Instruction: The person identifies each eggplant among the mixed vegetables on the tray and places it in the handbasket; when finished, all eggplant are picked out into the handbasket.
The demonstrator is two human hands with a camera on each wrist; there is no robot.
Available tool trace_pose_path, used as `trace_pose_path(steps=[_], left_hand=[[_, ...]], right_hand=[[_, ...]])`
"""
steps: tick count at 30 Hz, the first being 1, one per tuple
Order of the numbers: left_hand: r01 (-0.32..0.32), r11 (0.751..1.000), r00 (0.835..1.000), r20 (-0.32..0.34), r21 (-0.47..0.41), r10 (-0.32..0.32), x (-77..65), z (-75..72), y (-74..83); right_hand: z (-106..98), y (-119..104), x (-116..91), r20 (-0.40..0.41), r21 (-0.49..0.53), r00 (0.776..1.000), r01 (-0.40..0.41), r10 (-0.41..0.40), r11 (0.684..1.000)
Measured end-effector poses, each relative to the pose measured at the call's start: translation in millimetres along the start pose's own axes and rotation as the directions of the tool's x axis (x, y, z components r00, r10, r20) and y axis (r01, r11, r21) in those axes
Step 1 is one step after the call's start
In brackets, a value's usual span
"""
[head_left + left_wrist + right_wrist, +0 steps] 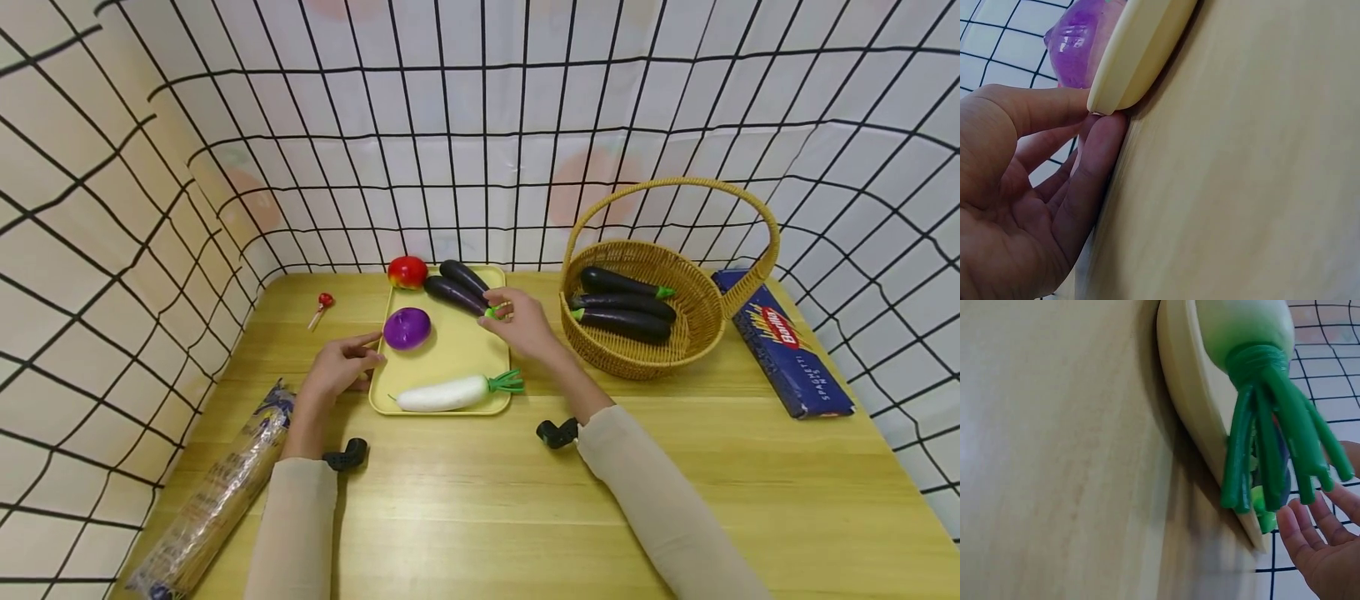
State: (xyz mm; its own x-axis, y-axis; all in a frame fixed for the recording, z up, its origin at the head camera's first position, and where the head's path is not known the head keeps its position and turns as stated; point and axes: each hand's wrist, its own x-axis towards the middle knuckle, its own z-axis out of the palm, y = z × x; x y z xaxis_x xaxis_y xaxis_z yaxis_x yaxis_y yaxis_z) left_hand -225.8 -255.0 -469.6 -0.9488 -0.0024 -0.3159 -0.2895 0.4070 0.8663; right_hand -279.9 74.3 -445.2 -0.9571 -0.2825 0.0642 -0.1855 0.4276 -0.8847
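On a pale yellow tray (468,346) lie two dark eggplants, a purple onion-like vegetable (407,328), a red and yellow fruit (407,272) and a white radish (442,394) with green leaves. My left hand (341,367) pinches the tray's left rim, thumb above and fingers below, as the left wrist view shows. My right hand (521,321) is at the green stem end of the nearer eggplant (452,293), its fingers loosely bent. The farther eggplant (461,272) lies just behind. In the right wrist view, radish leaves (1266,437) partly cover that stem and fingers.
A wicker basket (637,367) with a tall handle holds several eggplants, right of the tray. Beyond it lies a blue spaghetti box (783,346). A lollipop (322,308) and a clear noodle packet (225,492) lie at left. Black wire mesh (480,137) surrounds the wooden table.
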Motion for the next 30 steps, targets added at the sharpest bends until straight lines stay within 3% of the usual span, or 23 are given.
trace_pose_path(steps=[8,13,24,30], left_hand=[[-0.009,1.0,1.0,0.009,0.003,0.009,4.0,3.8,0.4],[-0.021,1.0,1.0,0.016,-0.009,0.021,3.8,2.7,-1.0],[-0.01,1.0,1.0,0.007,0.017,0.009,0.8,-2.2,-4.2],[-0.016,1.0,1.0,0.017,0.005,0.016,1.6,-0.8,-1.8]], right_hand=[[4.8,14.1,9.5,-0.049,-0.052,0.997,-0.062,0.059,0.997],[11.4,20.6,14.6,-0.066,-0.058,0.996,-0.058,0.054,0.997],[23.9,16.6,21.6,-0.085,-0.099,0.994,-0.083,0.075,0.992],[24.2,14.3,23.6,-0.089,-0.187,0.994,-0.082,0.066,0.979]])
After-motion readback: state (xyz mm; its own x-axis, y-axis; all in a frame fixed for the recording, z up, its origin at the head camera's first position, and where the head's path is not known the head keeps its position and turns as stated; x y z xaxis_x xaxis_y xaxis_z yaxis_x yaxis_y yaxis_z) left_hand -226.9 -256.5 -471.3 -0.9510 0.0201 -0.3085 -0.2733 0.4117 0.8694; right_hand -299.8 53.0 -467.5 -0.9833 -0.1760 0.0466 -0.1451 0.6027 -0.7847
